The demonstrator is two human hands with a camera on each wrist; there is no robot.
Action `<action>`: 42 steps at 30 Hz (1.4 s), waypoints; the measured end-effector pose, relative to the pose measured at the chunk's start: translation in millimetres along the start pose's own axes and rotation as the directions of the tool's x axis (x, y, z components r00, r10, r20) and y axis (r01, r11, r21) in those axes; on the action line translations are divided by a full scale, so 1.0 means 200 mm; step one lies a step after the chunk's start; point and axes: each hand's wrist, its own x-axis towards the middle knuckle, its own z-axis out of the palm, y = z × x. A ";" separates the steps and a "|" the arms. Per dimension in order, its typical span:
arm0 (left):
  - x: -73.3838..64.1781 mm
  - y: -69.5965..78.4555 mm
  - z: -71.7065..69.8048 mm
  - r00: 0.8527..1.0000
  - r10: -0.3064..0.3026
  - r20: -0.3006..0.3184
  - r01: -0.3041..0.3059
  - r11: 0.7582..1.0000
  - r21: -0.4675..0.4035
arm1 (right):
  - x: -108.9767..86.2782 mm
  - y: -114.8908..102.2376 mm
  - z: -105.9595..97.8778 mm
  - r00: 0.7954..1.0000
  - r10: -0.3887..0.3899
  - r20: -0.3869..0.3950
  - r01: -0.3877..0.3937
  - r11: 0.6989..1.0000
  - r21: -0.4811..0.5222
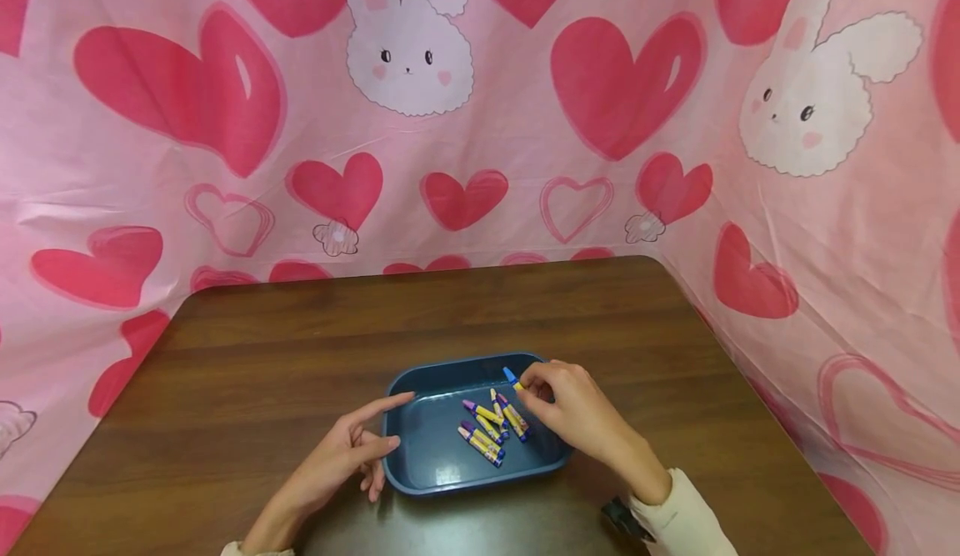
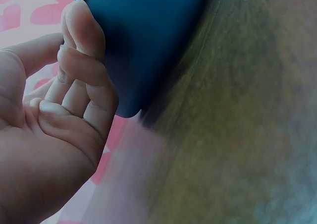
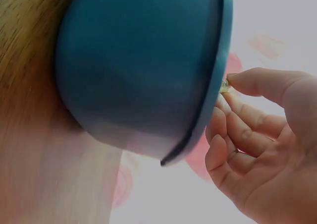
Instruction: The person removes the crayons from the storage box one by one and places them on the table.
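Note:
A dark blue tray holds several crayons with yellow wrappers, lying in a loose cluster, their tips purple, pale and pink. My right hand pinches a blue crayon between thumb and fingertips over the tray's right side, blue tip pointing up and left. In the right wrist view only a bit of that crayon shows beyond the rim. At the left rim is my left hand, index finger stretched over the edge, thumb tip at the rim, other fingers loosely bent outside the wall.
The tray stands on a brown wood-grain table. Behind it and along the sides hangs a pink cloth with hearts and rabbits. A dark strap lies at the right sleeve.

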 end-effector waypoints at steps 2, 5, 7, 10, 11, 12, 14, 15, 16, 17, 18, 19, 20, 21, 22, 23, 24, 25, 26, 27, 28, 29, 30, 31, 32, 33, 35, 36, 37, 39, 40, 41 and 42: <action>0.00 0.00 0.00 1.000 0.002 0.002 -0.002 1.000 -0.001 | -0.01 0.01 -0.02 1.000 -0.004 -0.019 0.004 1.000 0.018; 0.00 0.00 0.00 1.000 0.003 0.000 -0.003 1.000 -0.001 | -0.02 0.03 -0.04 0.999 -0.019 -0.038 0.021 0.999 0.042; 0.00 0.00 0.00 1.000 0.004 -0.004 -0.004 1.000 0.001 | -0.03 0.05 -0.05 0.999 -0.015 -0.048 0.018 0.998 0.063; 0.00 0.00 0.00 1.000 0.007 -0.009 -0.007 1.000 0.005 | -0.04 0.08 -0.07 0.998 0.020 -0.052 -0.014 0.994 0.104; 0.00 0.00 0.00 1.000 0.008 -0.009 -0.008 1.000 0.006 | -0.05 0.08 -0.08 0.998 0.037 -0.055 -0.030 0.993 0.113; 0.00 0.00 0.00 1.000 0.010 -0.009 -0.010 1.000 0.006 | -0.05 0.09 -0.09 0.997 0.052 -0.058 -0.045 0.992 0.118; 0.00 0.00 0.00 1.000 0.009 -0.012 -0.009 1.000 0.007 | -0.06 0.10 -0.11 0.995 0.077 -0.068 -0.068 0.990 0.123; 0.00 0.00 0.00 1.000 0.007 -0.013 -0.007 1.000 0.008 | -0.07 0.11 -0.12 0.993 0.084 -0.078 -0.074 0.990 0.123; 0.00 0.00 0.00 1.000 0.006 -0.013 -0.006 1.000 0.008 | -0.07 0.12 -0.13 0.992 0.085 -0.092 -0.074 0.990 0.119; 0.00 0.00 0.00 1.000 0.004 -0.014 -0.004 1.000 0.007 | -0.08 0.13 -0.13 0.991 0.083 -0.107 -0.071 0.991 0.117; 0.00 0.00 0.00 1.000 0.001 -0.015 -0.001 1.000 0.007 | -0.08 0.14 -0.14 0.989 0.081 -0.123 -0.066 0.991 0.115; 0.00 0.00 0.00 1.000 -0.002 -0.017 0.002 1.000 0.007 | -0.08 0.15 -0.14 0.987 0.079 -0.138 -0.063 0.991 0.117; -0.01 0.00 0.00 1.000 -0.006 -0.018 0.006 1.000 0.006 | -0.09 0.16 -0.15 0.985 0.079 -0.152 -0.062 0.991 0.116; -0.01 0.00 0.00 1.000 -0.009 -0.020 0.009 1.000 0.006 | -0.09 0.17 -0.16 0.983 0.081 -0.165 -0.062 0.991 0.118; -0.01 0.00 0.00 1.000 -0.012 -0.022 0.012 1.000 0.006 | -0.10 0.19 -0.16 0.980 0.088 -0.177 -0.067 0.991 0.119; -0.01 0.00 0.00 1.000 -0.016 -0.025 0.016 1.000 0.008 | -0.10 0.20 -0.17 0.977 0.096 -0.188 -0.074 0.990 0.120; 0.00 0.00 0.00 1.000 -0.016 -0.027 0.016 1.000 0.009 | -0.11 0.21 -0.17 0.974 0.109 -0.198 -0.086 0.989 0.120; 0.00 0.00 0.00 1.000 -0.014 -0.027 0.014 1.000 0.011 | -0.11 0.23 -0.17 0.971 0.125 -0.206 -0.101 0.987 0.123; 0.00 0.00 0.00 1.000 -0.009 -0.026 0.009 1.000 0.011 | -0.12 0.25 -0.17 0.967 0.141 -0.212 -0.117 0.986 0.123; 0.00 0.00 0.00 1.000 -0.003 -0.024 0.004 1.000 0.012 | -0.13 0.26 -0.17 0.964 0.159 -0.214 -0.134 0.983 0.125; 0.00 0.00 0.00 1.000 0.000 -0.021 0.000 1.000 0.012 | -0.13 0.28 -0.17 0.961 0.178 -0.213 -0.154 0.980 0.123; 0.00 0.00 0.01 1.000 0.003 -0.019 -0.002 1.000 0.012 | -0.14 0.30 -0.17 0.959 0.193 -0.208 -0.171 0.978 0.121; 0.01 -0.01 0.01 1.000 0.007 -0.017 -0.007 1.000 0.012 | -0.14 0.31 -0.16 0.958 0.208 -0.198 -0.187 0.975 0.116; 0.01 -0.01 0.01 1.000 0.008 -0.016 -0.008 1.000 0.012 | -0.15 0.33 -0.16 0.958 0.219 -0.185 -0.202 0.973 0.107; 0.01 -0.01 0.01 1.000 0.010 -0.016 -0.010 1.000 0.013 | -0.15 0.34 -0.15 0.959 0.228 -0.170 -0.214 0.972 0.096; 0.01 -0.01 0.01 1.000 0.012 -0.017 -0.012 1.000 0.014 | -0.15 0.35 -0.15 0.960 0.237 -0.152 -0.226 0.970 0.084; 0.01 -0.01 0.00 1.000 0.022 -0.017 -0.022 1.000 0.013 | -0.15 0.37 -0.14 0.961 0.249 -0.118 -0.244 0.968 0.058; 0.01 -0.01 0.00 0.999 0.028 -0.016 -0.028 1.000 0.014 | -0.15 0.38 -0.14 0.961 0.259 -0.100 -0.255 0.966 0.044; 0.01 -0.01 0.00 0.999 0.030 -0.017 -0.029 0.999 0.014 | -0.15 0.39 -0.13 0.960 0.267 -0.081 -0.265 0.964 0.036; 0.01 -0.01 0.00 0.999 0.035 -0.016 -0.034 0.999 0.016 | -0.15 0.41 -0.13 0.959 0.281 -0.046 -0.280 0.960 0.015; 0.00 -0.01 0.00 0.999 0.034 -0.016 -0.033 0.999 0.017 | -0.16 0.42 -0.12 0.957 0.287 -0.030 -0.287 0.958 0.002; 0.00 -0.01 0.00 0.999 0.026 -0.019 -0.025 1.000 0.019 | -0.16 0.43 -0.12 0.956 0.294 -0.015 -0.294 0.956 -0.009; 0.00 -0.01 0.00 1.000 0.023 -0.021 -0.023 0.999 0.023 | -0.17 0.44 -0.11 0.956 0.294 -0.004 -0.294 0.956 -0.018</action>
